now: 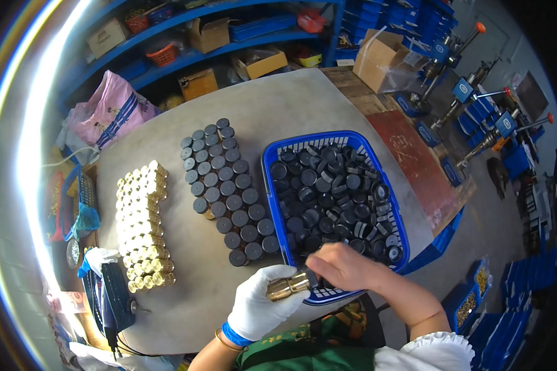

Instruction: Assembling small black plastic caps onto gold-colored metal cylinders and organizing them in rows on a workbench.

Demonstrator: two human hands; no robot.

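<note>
Gloved left hand (258, 303) clasps glossy brass-coloured cylinder (288, 286); bare right hand (340, 266) pinches black cap (314, 280)

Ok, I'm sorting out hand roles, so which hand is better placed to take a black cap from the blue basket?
Probably the right hand: it is bare and at the near edge of the blue basket of black caps, while the gloved left hand holds a gold-coloured cylinder.
</note>
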